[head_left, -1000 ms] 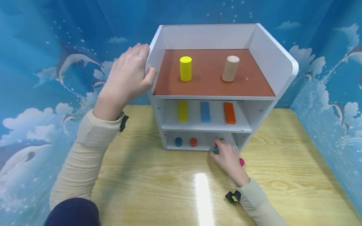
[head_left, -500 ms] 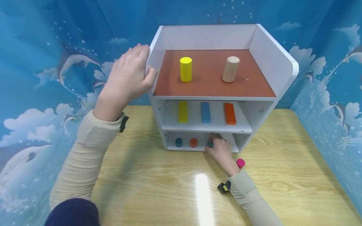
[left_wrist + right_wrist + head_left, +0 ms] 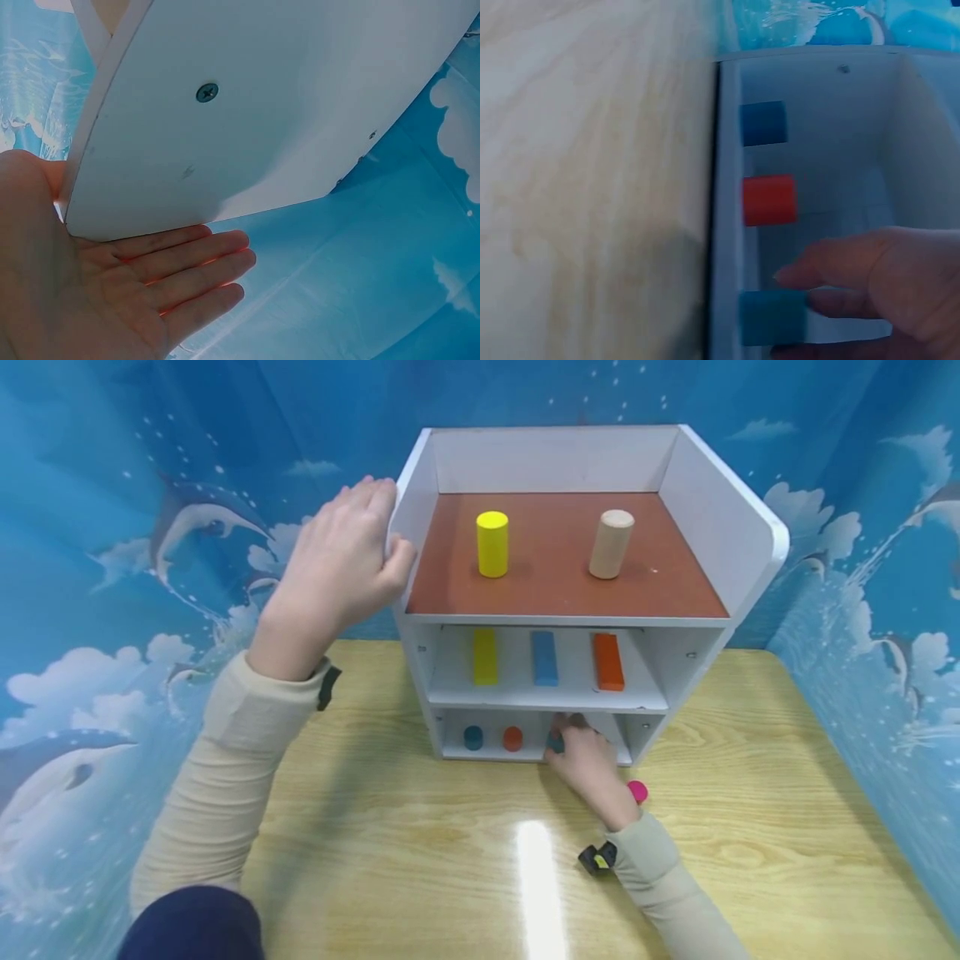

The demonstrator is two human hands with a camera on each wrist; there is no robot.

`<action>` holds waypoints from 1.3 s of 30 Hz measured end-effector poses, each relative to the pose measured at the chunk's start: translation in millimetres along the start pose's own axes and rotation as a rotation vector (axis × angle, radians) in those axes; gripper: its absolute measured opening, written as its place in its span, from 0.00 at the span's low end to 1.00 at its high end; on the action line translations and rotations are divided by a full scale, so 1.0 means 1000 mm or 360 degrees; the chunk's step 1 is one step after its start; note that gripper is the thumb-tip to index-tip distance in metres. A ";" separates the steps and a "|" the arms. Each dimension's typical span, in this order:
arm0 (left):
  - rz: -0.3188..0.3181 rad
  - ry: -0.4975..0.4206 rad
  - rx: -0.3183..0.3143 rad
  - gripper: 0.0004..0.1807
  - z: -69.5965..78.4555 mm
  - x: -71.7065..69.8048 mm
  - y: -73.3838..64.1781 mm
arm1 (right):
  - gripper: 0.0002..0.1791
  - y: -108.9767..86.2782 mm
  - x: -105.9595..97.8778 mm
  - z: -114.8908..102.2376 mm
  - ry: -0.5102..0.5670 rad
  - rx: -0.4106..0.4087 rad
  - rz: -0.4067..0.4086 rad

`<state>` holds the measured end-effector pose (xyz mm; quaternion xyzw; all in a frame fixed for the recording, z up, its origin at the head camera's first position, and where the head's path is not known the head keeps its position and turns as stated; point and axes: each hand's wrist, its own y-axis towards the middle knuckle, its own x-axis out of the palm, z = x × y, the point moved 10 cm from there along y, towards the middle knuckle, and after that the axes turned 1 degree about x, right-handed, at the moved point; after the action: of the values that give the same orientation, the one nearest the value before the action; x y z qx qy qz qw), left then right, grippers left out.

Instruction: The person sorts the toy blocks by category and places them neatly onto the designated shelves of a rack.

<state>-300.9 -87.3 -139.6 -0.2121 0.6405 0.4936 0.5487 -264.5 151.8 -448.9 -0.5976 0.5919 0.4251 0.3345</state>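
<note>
My left hand [image 3: 337, 556] touches the upper left side panel [image 3: 217, 112] of a white shelf unit. In the left wrist view its fingers [image 3: 199, 262] lie straight along the panel's edge, and the thumb goes partly out of sight behind it. On the bottom shelf my right hand [image 3: 588, 760] holds a teal cylinder [image 3: 772, 319], thumb and fingers on either side; whether the thumb presses on it is hard to see. The teal cylinder stands near the shelf's front edge, in a row with a red cylinder [image 3: 769, 200] and a dark blue cylinder [image 3: 763, 123].
A yellow cylinder [image 3: 492, 545] and a plain wooden cylinder [image 3: 611, 545] stand on the brown top. Yellow [image 3: 485, 657], blue [image 3: 545, 658] and orange blocks [image 3: 608, 662] lie on the middle shelf. A pink cylinder [image 3: 637, 791] is on the wooden table [image 3: 390, 860] beside my right wrist.
My right hand has moved left and deeper into the bottom shelf with the teal cylinder, then hardly stirred in the last half second. The left hand has stayed put.
</note>
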 end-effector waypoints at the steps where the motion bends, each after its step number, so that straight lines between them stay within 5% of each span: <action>1: -0.0001 -0.0001 -0.0004 0.33 0.000 0.000 0.000 | 0.13 -0.001 -0.002 -0.001 0.0014 -0.0005 -0.0010; 12: 0.0007 -0.0005 -0.0011 0.33 -0.002 0.000 0.000 | 0.16 -0.029 -0.044 0.000 0.0012 -0.0109 0.0086; 24: -0.0004 -0.0005 -0.0016 0.33 -0.003 0.001 0.000 | 0.12 -0.066 -0.063 0.039 -0.0079 -0.0009 0.0128; 39: 0.0020 -0.0006 0.0006 0.33 -0.001 0.001 0.000 | 0.12 -0.087 -0.047 0.080 -0.0087 0.0095 0.0098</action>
<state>-301.6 -87.6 -141.0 -0.2061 0.6418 0.4962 0.5472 -184.0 250.4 -448.8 -0.5570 0.6131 0.4336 0.3548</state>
